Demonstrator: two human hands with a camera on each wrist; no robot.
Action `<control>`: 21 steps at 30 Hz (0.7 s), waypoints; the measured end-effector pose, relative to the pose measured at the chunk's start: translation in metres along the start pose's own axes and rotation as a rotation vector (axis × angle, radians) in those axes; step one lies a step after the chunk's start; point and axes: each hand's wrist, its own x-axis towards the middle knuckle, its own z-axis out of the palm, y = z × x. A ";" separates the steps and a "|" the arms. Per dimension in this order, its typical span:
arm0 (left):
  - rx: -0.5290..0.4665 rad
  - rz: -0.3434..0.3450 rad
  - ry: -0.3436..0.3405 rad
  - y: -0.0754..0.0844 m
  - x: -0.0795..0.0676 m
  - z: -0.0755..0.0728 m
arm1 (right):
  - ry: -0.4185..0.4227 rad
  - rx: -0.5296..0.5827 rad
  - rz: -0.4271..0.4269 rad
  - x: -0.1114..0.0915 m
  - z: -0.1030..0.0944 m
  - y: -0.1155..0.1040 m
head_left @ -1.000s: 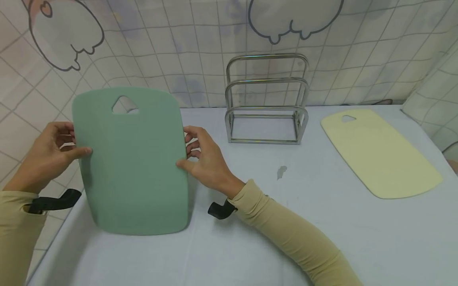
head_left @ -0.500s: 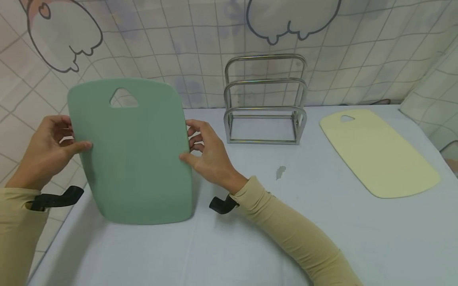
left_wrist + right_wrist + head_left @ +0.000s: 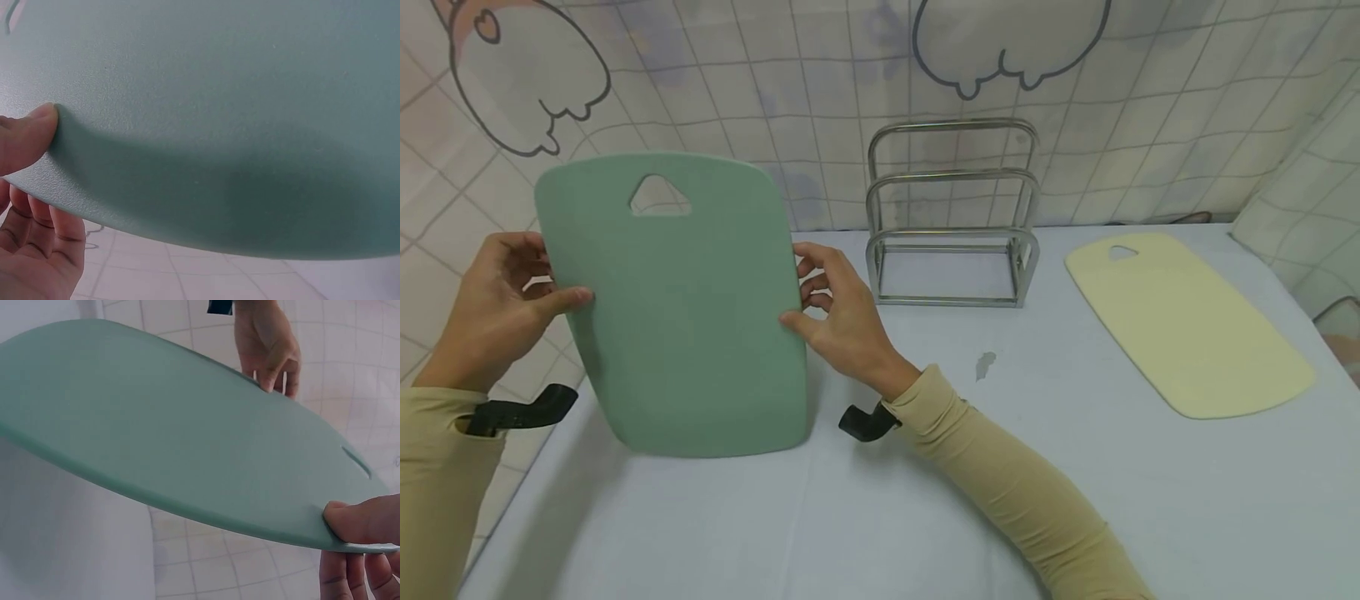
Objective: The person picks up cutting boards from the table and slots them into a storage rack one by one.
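Both hands hold a green cutting board upright by its two long sides, with its handle hole at the top. My left hand pinches the left edge, thumb on the front face and fingers behind. On the opposite edge my right hand grips the same way. In the left wrist view the board's face fills most of the picture, the left thumb pressed on it near the edge. The right wrist view shows the board edge-on, with the right thumb on its face.
A metal rack with several upright loops stands at the back of the table, right of the green board. A pale yellow cutting board lies flat on the white tablecloth at the right. Behind hangs a checked curtain.
The green cutting board has risen in the head view and shifted slightly right at its lower end, both hands moving up with it. The rack and yellow cutting board stay in place.
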 end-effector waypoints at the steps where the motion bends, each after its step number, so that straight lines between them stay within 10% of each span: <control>1: -0.004 0.001 0.002 0.001 0.000 0.000 | 0.001 0.000 -0.002 0.000 0.000 0.000; 21: -0.133 0.083 0.080 0.019 0.007 0.008 | 0.138 -0.050 -0.052 0.007 -0.011 -0.003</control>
